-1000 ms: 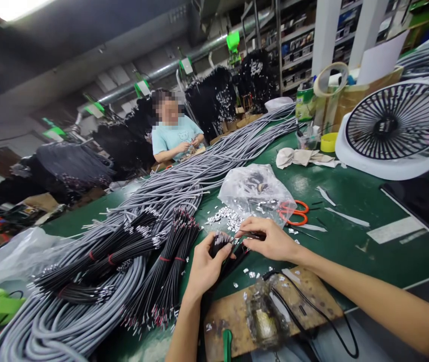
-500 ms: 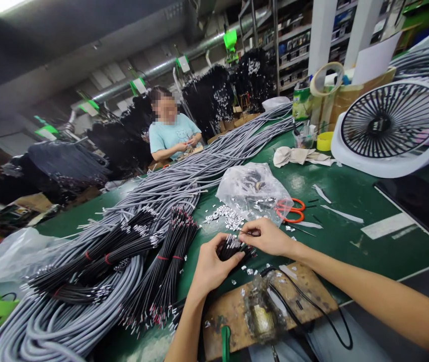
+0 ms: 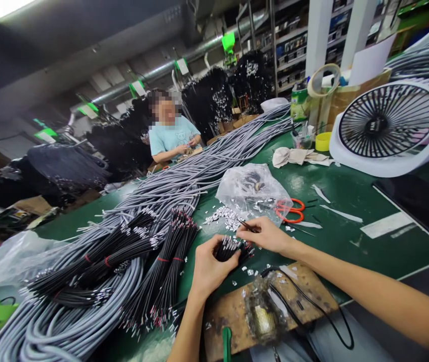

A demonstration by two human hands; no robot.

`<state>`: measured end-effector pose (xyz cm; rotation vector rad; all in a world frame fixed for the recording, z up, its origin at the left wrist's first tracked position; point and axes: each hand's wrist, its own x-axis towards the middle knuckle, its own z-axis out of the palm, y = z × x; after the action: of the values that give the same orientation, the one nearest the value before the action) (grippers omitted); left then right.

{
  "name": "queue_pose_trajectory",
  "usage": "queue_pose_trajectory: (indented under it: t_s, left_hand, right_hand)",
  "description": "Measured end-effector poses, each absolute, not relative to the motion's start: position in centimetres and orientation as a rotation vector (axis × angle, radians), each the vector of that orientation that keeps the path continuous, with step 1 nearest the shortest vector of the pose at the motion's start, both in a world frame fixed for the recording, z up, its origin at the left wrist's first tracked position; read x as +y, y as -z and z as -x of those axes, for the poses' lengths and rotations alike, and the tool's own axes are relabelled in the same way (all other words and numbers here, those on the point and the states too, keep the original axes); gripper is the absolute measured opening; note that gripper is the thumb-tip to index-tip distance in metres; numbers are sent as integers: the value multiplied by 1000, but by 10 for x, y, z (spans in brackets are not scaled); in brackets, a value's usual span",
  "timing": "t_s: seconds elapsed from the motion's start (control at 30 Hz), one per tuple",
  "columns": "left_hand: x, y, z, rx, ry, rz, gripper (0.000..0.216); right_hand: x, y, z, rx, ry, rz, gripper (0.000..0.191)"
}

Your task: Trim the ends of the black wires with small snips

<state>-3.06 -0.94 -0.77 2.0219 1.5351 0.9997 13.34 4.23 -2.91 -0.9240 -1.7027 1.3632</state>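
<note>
Gripping wires (image 3: 225,250) left, a tool (image 3: 248,225) right: fingers (image 3: 232,261) at a green table (image 3: 337,246), shelves (image 3: 292,53) beyond.

bare left hand (image 3: 214,264) and bare right hand (image 3: 266,235) here, forearms (image 3: 188,324) bare too! down below, pale grey-blue cloth (image 3: 331,334) covers the lap.

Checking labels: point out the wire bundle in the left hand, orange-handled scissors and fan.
Wire bundle (image 3: 222,252): head view, dark wires below pale tips.
Scissors (image 3: 296,210): head view, orange handle.
Fan (image 3: 376,124): head view, hub at grille's middle.
</note>
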Motion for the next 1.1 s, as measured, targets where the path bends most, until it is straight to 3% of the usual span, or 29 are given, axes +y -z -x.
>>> queue_pose_trajectory:
  t_s: [0.43,0.8,1.1]
  left_hand:
    - [-5,14,35,1564,-1037,-1928,11]
    - [-2,8,34,1645,-1311,-1754,15]
    - [-3,1,50,1437,-970,-1699,15]
  right_hand:
    - [38,29,-138,-1892,-1185,855,20]
    - [43,38,-132,-1925,-925,1065,14]
    - [13,20,-130,-1927,-614,864,14]
